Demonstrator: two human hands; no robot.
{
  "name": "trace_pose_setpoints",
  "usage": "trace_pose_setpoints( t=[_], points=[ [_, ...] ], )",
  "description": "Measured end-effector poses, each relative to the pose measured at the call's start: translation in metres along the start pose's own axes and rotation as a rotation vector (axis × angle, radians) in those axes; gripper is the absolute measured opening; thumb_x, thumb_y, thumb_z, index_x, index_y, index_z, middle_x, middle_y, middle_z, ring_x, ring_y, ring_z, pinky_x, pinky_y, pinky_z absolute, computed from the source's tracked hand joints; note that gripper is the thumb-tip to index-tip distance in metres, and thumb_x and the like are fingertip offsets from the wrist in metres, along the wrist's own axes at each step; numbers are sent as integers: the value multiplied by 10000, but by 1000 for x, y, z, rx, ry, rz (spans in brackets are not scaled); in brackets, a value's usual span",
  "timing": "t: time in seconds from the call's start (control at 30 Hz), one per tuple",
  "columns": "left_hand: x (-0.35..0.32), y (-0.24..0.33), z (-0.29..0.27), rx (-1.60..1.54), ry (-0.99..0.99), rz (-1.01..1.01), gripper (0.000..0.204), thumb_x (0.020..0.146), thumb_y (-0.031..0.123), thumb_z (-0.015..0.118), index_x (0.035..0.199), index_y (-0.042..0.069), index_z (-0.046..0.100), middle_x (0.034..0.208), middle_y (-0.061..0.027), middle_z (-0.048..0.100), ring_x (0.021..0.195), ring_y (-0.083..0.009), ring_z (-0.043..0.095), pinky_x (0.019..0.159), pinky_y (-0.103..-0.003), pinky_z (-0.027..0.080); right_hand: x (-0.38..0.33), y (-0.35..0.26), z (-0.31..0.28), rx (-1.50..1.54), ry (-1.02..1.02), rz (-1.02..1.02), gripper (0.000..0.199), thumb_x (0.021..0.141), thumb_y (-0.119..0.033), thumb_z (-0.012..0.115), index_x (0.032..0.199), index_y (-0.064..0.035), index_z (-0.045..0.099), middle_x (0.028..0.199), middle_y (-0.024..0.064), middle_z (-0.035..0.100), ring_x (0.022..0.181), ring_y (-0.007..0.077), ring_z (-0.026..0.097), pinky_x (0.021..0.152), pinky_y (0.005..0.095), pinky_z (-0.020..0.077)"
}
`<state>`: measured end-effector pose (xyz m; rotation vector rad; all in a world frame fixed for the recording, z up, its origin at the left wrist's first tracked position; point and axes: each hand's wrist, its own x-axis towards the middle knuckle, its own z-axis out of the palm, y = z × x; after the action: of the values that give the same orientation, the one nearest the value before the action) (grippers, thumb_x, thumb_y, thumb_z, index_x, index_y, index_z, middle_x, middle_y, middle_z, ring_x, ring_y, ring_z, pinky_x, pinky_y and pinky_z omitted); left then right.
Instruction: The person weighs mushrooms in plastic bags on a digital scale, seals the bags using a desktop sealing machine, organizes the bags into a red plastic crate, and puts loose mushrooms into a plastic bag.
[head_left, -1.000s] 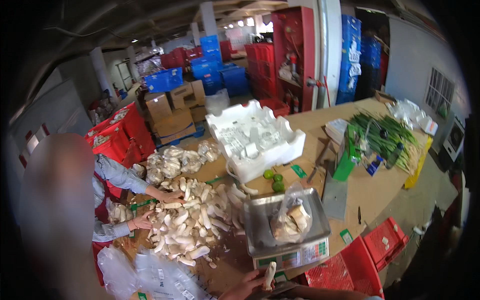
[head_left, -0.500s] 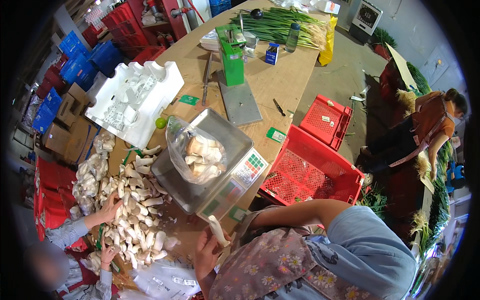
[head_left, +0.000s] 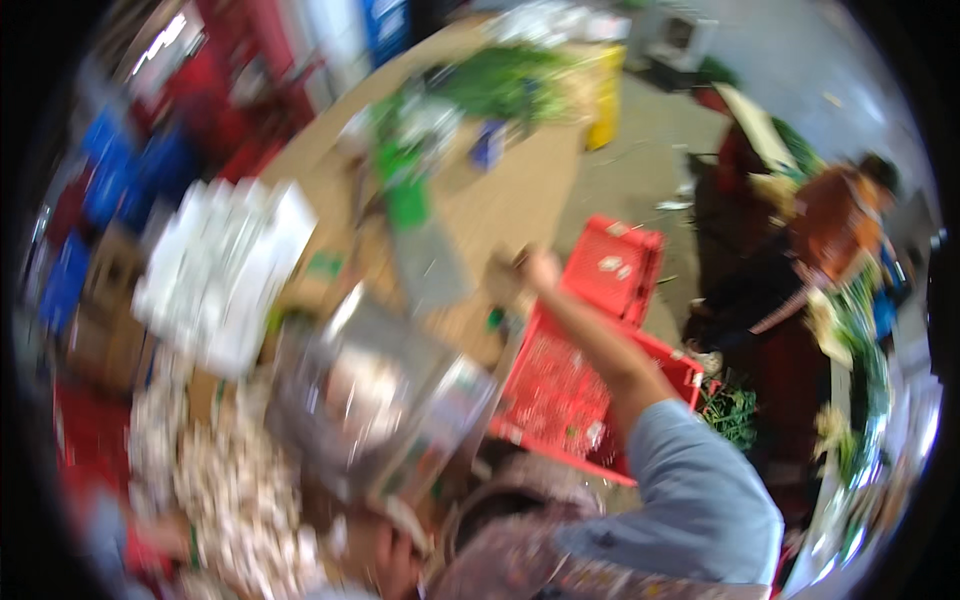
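Motion blur smears the whole view. My left hand (head_left: 396, 562), low in the middle, is closed around a pale, long-stemmed mushroom (head_left: 408, 522). My right arm stretches across a red crate to the table's edge, where my right hand (head_left: 541, 270) is at a small dark object (head_left: 520, 259). The fingers there are too smeared to tell their grip. In front of me a clear plastic bag of mushrooms (head_left: 365, 395) rests on the metal scale (head_left: 430, 350). To its left spreads a heap of loose mushrooms (head_left: 240, 485).
Red crates (head_left: 560, 385) stand by the table's right side. A white foam box (head_left: 225, 270) and a green device on a grey base (head_left: 402, 190) are on the table, with green onions (head_left: 505, 80) beyond. A co-worker's hand (head_left: 165, 535) is at the left; another person (head_left: 835, 225) bends at the right.
My right arm has swung out forward over the crate to the table edge. The left hand with the mushroom sits lower in view. The whole view has shifted and blurred.
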<state>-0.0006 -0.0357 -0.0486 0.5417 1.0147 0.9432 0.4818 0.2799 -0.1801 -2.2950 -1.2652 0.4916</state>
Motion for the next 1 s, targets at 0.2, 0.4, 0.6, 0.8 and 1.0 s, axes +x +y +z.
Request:
trace_pose_setpoints(
  t=[0.2,0.4,0.6,0.8,1.0],
  points=[
    [62,-7,13,299,45,-157,385,923,58,497,1302,14,449,1049,-81,611,927,-190,593,813,-320,490,-8,-58,81,-58,234,20,155,805,-144,550,824,-39,662,912,164,643,831,292,651,654,429,543],
    [86,-16,28,505,-18,-246,376,918,60,506,1289,14,469,1042,-77,614,924,-177,592,809,-310,486,-6,-27,41,-300,76,-181,171,793,-130,536,827,-66,691,843,152,663,788,288,668,608,380,539],
    [52,-15,-26,587,21,-167,367,913,61,515,1276,14,489,1035,-73,618,920,-165,590,805,-300,482,-19,-54,60,-397,-82,-186,135,772,-218,610,800,-114,693,781,103,666,701,244,641,563,385,512],
    [4,-27,-47,582,371,-13,207,847,104,630,1027,5,602,867,-27,634,779,-81,566,666,-261,459,-201,-88,-32,264,241,-639,61,832,-68,580,837,-14,607,775,162,593,674,281,578,595,362,460],
    [-34,-101,-103,911,1027,155,284,704,188,732,884,11,601,791,-166,616,743,-329,600,658,-389,472,-344,-128,-5,334,-462,-1299,91,776,-55,662,855,-44,619,756,86,577,663,266,564,576,367,462]
  ],
)
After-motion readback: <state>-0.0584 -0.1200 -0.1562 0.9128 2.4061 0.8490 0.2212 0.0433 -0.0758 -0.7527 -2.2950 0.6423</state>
